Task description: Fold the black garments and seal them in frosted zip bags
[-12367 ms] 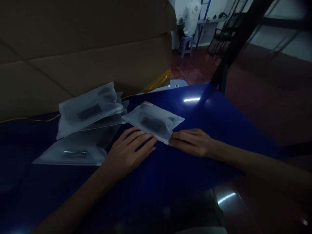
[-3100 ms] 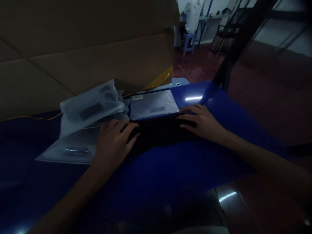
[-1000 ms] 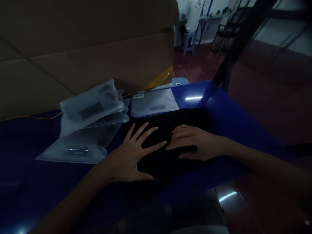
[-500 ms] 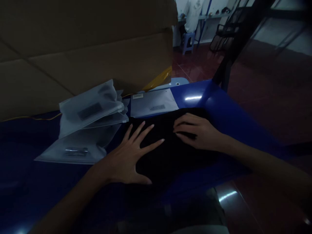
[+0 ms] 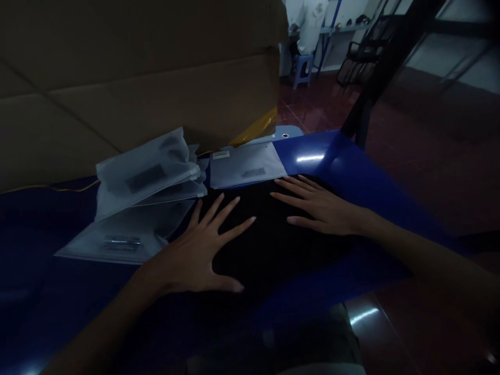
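A black item that looks like cloth (image 5: 261, 250) lies flat on the blue table surface (image 5: 375, 192); its outline is hard to make out in the dim light. My left hand (image 5: 199, 255) rests on its left part, open, with fingers spread. On its right part lies my right hand (image 5: 324, 208), palm down and open, fingers stretched toward the left. Just left of my left hand are several frosted zip bags (image 5: 140, 174), stacked loosely and overlapping. A flat frosted packet (image 5: 248, 166) with a small label lies beyond the black cloth.
A large cardboard box (image 5: 156, 99) stands behind the bags, with yellow tape (image 5: 258, 127) at its lower corner. A dark slanted metal post (image 5: 386, 73) rises at the right. Farther back, a person (image 5: 312, 26) sits on a blue stool (image 5: 303, 70) near a black chair (image 5: 363, 54).
My right hand has gone from curled fingers to lying flat and spread on the black cloth. My left hand has shifted slightly to the left, still spread.
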Motion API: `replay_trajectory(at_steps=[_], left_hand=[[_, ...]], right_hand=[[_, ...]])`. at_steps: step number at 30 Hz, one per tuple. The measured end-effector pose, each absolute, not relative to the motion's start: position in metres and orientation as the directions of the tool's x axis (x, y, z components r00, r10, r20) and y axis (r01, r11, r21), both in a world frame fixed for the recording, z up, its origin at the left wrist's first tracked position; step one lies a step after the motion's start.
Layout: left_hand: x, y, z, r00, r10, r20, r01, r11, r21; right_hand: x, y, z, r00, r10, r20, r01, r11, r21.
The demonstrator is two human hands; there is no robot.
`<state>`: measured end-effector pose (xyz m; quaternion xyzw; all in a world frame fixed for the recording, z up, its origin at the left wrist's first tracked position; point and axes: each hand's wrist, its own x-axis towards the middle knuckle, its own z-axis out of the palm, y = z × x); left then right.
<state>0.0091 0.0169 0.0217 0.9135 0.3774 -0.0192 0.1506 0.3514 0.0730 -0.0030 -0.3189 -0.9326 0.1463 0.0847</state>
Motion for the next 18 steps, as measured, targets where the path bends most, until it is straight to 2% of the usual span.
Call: replay_trajectory(at_steps=[5, 9, 12, 18], left_hand=[[0.022, 0.015, 0.016, 0.696, 0.718, -0.019, 0.696, -0.668, 0.263], [0.023, 0.013, 0.011, 0.716, 0.694, -0.075, 0.688, -0.685, 0.240], [0.019, 0.014, 0.010, 0.697, 0.708, -0.116, 0.714, -0.669, 0.206], [0.013, 0.017, 0.011, 0.678, 0.724, -0.130, 0.733, -0.651, 0.195]], right_hand=[[0.339, 0.059, 0.006, -0.792, 0.589, 0.162, 0.530, 0.794, -0.296], [0.333, 0.050, 0.008, -0.834, 0.548, 0.066, 0.496, 0.797, -0.344], [0.338, 0.054, 0.007, -0.834, 0.552, -0.003, 0.520, 0.785, -0.336], [0.353, 0.070, 0.007, -0.824, 0.567, -0.016, 0.540, 0.776, -0.326]])
